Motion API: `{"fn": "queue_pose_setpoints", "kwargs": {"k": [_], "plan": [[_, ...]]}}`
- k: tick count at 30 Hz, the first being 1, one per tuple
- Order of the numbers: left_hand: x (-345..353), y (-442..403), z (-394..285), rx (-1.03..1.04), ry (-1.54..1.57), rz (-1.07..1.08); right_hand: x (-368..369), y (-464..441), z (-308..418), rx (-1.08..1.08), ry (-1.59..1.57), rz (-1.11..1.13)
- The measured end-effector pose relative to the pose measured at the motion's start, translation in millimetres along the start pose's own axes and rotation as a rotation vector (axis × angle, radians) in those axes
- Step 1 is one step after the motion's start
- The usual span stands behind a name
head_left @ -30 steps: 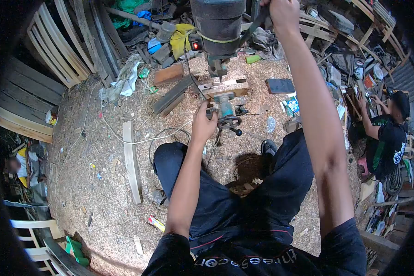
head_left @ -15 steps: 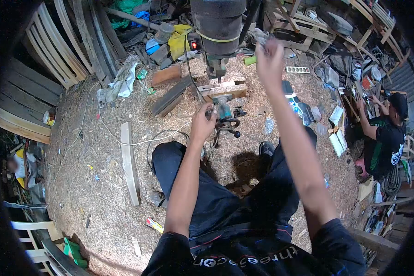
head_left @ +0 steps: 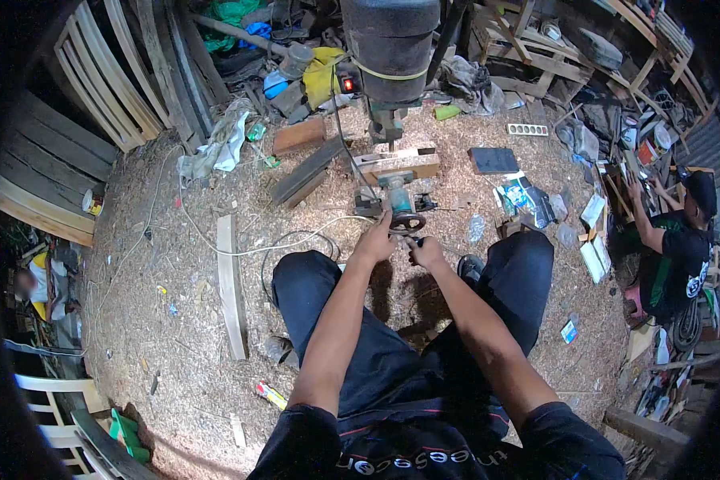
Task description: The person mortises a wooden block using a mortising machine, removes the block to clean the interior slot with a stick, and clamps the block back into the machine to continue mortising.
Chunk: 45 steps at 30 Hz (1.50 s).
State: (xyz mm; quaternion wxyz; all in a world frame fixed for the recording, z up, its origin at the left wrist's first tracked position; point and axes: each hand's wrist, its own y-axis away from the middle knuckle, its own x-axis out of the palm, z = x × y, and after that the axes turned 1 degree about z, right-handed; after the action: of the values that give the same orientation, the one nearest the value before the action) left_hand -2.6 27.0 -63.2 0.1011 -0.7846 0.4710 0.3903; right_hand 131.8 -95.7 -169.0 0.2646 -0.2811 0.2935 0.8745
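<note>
In front of me stands a drill press [head_left: 390, 48] with a dark, bulky upper housing. Below its bit lies a light wooden block [head_left: 408, 166] with a slot cut in its top, held at a greenish vise [head_left: 397, 194]. A dark handwheel [head_left: 409, 222] sits on the vise's near side. My left hand [head_left: 375, 242] is at the wheel's left rim, its fingers closed around it and partly hidden. My right hand [head_left: 429, 254] is wrapped around the wheel's crank handle [head_left: 414, 242], just right of my left hand.
Dark timber [head_left: 304, 174] and a reddish block [head_left: 298, 136] lie left of the machine. A long board [head_left: 230, 280] and a pale cable [head_left: 272, 246] cross the shavings-covered floor. A power strip [head_left: 528, 130] lies at the back right. A co-worker [head_left: 672, 240] sits at far right.
My right hand has come down from beside the machine's housing to the crank handle. My left hand has shifted slightly right and down onto the wheel. The view has moved a little.
</note>
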Motion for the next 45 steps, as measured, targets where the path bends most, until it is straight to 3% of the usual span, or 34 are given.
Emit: {"fn": "queue_pose_setpoints", "kwargs": {"k": [4,7,10,13,18,21,22,29,35,36,39,40,43,44,45], "plan": [[7.8,-2.2,15.4,0.024,-0.043,0.048,20.0,16.2,13.7,-0.075,0.069,-0.302],[-1.5,-6.1,10.4,-0.065,0.042,0.152,20.1,18.3,19.7,-0.015,-0.121,-0.235],[-20.0,-1.6,-3.2,-0.185,0.182,0.254,13.7,23.8,28.6,-0.014,-0.066,-0.236],[-4.8,-10.7,17.6,-0.072,0.135,0.102,-4.6,35.9,43.6,-0.041,0.043,-0.212],[-9.5,-6.9,8.3,-0.126,0.112,0.121,-4.6,25.4,40.5,-0.049,0.078,-0.168],[1.5,-3.4,18.8,-0.073,0.132,0.107,0.4,16.7,25.0,-0.122,0.103,-0.152],[-3.5,0.5,12.0,-0.095,0.124,0.114,-4.6,14.1,18.1,-0.236,0.19,-0.171],[-1.1,2.0,12.2,0.049,0.098,0.04,-7.7,6.8,12.4,-0.096,0.069,-0.072],[-8.5,-1.1,-5.0,-0.049,0.158,0.145,-25.0,-0.9,-11.8,-0.075,0.021,-0.082],[-3.2,-3.5,-1.5,0.039,0.104,0.05,-26.5,0.0,-14.1,-0.059,0.009,-0.074],[3.0,-9.8,7.5,0.052,0.078,0.039,-20.3,-10.0,-31.9,-0.188,0.03,-0.096],[1.8,-10.6,6.1,-0.025,0.139,0.083,-24.6,-10.9,-33.7,-0.129,0.051,-0.021],[0.1,-6.6,6.3,0.037,0.124,0.042,-22.6,-14.0,-34.6,-0.128,0.063,-0.097],[1.8,-4.7,6.4,0.087,0.137,-0.045,-25.6,-19.2,-36.6,-0.051,0.121,0.006],[-7.6,-0.8,-3.2,0.054,0.16,-0.083,-34.4,-12.6,-25.9,-0.007,0.174,-0.063]]}}
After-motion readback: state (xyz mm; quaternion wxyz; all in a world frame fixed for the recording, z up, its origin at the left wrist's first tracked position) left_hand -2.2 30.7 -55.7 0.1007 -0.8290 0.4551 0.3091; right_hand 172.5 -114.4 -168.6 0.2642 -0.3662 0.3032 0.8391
